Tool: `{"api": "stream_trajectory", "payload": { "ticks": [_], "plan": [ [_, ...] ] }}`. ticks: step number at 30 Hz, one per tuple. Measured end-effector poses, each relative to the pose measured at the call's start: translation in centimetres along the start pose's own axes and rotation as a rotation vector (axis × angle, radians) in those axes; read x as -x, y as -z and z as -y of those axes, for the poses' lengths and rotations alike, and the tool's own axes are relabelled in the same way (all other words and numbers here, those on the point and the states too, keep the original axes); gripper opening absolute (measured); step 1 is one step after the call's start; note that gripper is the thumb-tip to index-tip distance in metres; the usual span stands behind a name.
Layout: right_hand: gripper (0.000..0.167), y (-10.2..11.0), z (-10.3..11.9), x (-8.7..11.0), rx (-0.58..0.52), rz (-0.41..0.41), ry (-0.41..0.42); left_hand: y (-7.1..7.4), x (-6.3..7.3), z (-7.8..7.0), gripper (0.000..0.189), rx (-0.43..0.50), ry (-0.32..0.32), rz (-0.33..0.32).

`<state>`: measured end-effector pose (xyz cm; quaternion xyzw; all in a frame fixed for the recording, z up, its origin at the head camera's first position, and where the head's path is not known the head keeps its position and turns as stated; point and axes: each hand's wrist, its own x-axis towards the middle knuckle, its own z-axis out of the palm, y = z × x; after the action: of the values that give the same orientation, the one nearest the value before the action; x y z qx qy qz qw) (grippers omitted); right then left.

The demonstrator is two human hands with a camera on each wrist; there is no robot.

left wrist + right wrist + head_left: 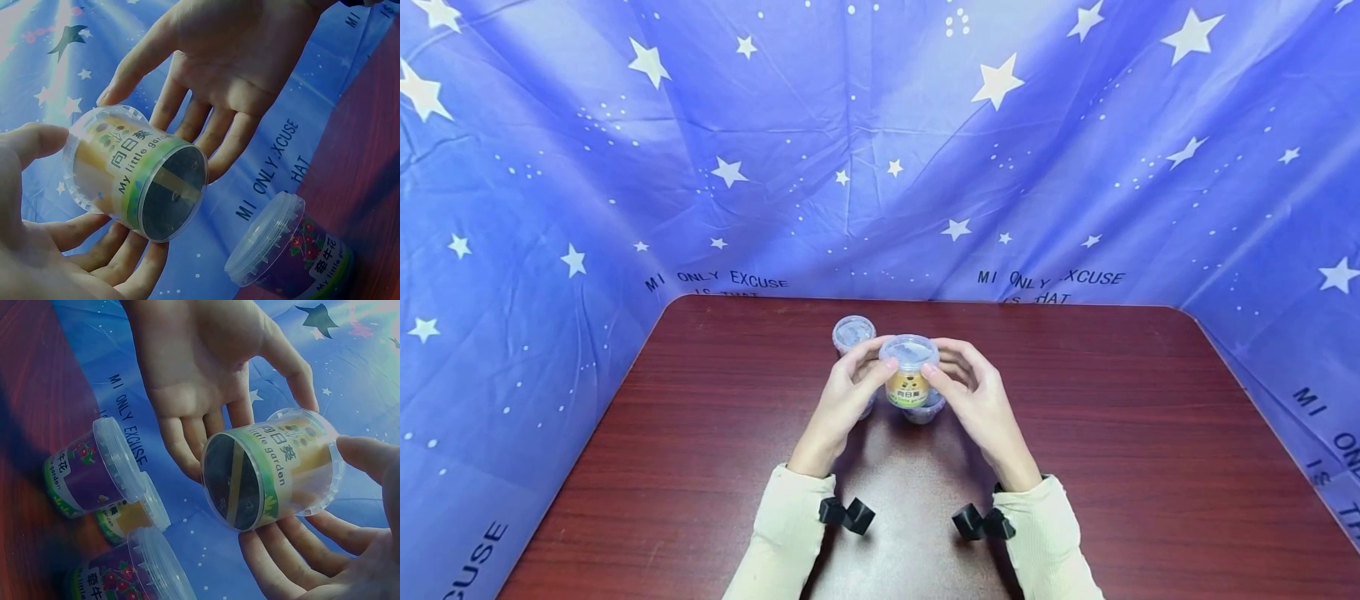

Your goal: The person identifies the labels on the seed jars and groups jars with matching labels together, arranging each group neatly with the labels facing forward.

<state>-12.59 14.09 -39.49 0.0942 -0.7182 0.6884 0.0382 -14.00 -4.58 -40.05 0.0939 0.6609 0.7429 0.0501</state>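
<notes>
A clear lidded plastic tub [911, 375] with a yellow and green "My little garden" label is held above the table between both hands. My left hand [842, 392] grips its left side, thumb near the lid rim and fingers around the back. My right hand [981, 392] grips the right side in the same way. In the left wrist view the raised tub [134, 175] is tilted, its dark contents showing through the clear base. Below it, a purple-labelled tub [94, 469] and a yellow-labelled tub [134, 519] stand on the table; another purple-labelled tub [125, 575] is nearer.
The red-brown wooden table [1150, 442] has rounded far corners. A blue star-printed cloth [850, 125] hangs behind it and along both sides. One lidded tub [853, 332] stands farther back, beyond my left hand.
</notes>
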Motion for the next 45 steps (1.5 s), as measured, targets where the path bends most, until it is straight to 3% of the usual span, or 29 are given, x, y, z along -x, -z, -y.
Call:
{"api": "stream_trajectory", "payload": {
  "ticks": [17, 25, 45],
  "plan": [
    [0.039, 0.9, -0.2, -0.3, 0.074, 0.033, -0.006, -0.3, -0.1, 0.2, 0.042, -0.008, 0.035, -0.008],
    [0.040, 1.9, -0.5, -0.5, 0.116, 0.034, -0.027, -0.6, -0.9, 0.5, 0.046, -0.019, 0.065, 0.023],
    [0.043, 2.5, -0.3, -3.6, 0.145, 0.065, -0.009, -0.6, -3.2, -0.1, 0.051, -0.024, 0.033, 0.013]
  ]
}}
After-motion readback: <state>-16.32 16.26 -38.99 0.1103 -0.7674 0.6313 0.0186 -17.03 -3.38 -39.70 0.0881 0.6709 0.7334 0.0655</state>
